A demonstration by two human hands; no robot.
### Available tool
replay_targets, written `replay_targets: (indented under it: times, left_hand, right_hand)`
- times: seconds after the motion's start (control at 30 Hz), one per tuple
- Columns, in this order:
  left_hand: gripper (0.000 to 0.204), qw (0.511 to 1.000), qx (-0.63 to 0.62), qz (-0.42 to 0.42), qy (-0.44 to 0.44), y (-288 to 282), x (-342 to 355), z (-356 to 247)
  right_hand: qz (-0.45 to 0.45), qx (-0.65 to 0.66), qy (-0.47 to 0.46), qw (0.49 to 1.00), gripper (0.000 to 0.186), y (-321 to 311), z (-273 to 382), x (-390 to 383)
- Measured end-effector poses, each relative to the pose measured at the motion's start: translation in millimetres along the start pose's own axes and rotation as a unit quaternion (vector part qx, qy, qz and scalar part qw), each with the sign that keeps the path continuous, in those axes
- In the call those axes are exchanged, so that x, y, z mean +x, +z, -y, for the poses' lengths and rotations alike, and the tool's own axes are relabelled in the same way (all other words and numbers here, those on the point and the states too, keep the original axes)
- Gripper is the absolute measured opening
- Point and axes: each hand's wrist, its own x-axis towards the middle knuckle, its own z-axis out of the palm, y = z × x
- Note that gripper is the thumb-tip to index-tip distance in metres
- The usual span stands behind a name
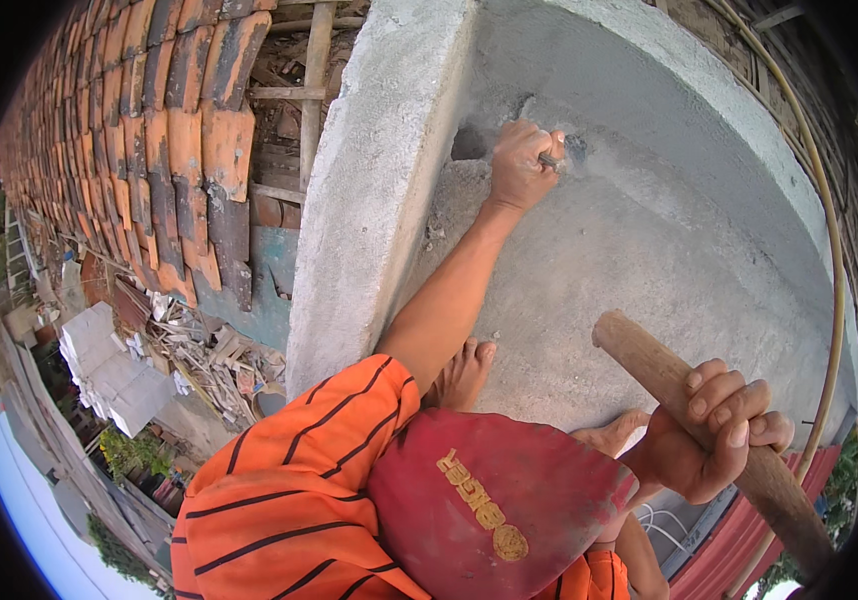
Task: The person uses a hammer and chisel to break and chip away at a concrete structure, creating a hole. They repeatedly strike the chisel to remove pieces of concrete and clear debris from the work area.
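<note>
My left hand (524, 165) is closed around a short dark metal rod (549, 160), chisel-like, whose one end shows beside the thumb. The fist is close to the grey concrete wall (639, 120), near a dark hole (469, 143) in the corner; a small dark patch (576, 149) marks the concrete just right of it. The rod's other end is hidden. Lower right, my right hand (719, 430) wraps around a thick wooden stick (649, 365), tilted with its blunt end toward the concrete floor (539, 300). The stick is apart from the rod.
A raised concrete edge (379, 130) runs along the left. Beyond it lie clay roof tiles (169, 150) and, far below, rubble (219, 360). A yellowish hose (824, 200) bends along the right. Bare feet (464, 375) stand on the floor; a red cap (489, 480) covers the lower middle.
</note>
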Motion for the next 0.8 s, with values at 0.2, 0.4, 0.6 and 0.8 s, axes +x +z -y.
replay_targets:
  times: [0.2, 0.4, 0.6, 0.8]
  left_hand:
    - [0.037, 0.999, -0.052, -0.015, 0.002, 0, 3, -5]
    - [0.042, 0.999, -0.016, -0.032, 0.016, -2, -8, 2]
    - [0.038, 0.999, -0.04, -0.016, -0.014, -2, -1, 3]
    - [0.035, 0.975, -0.049, -0.029, -0.217, -13, -8, 28]
  right_hand:
    - [0.121, -0.295, 0.454, 0.832, 0.011, -31, -121, -93]
    - [0.136, -0.289, 0.349, 0.881, 0.012, -30, -81, -61]
    - [0.025, -0.019, 0.032, 0.999, 0.024, 6, -31, -25]
    - [0.206, -0.334, 0.485, 0.782, 0.014, -31, -137, -94]
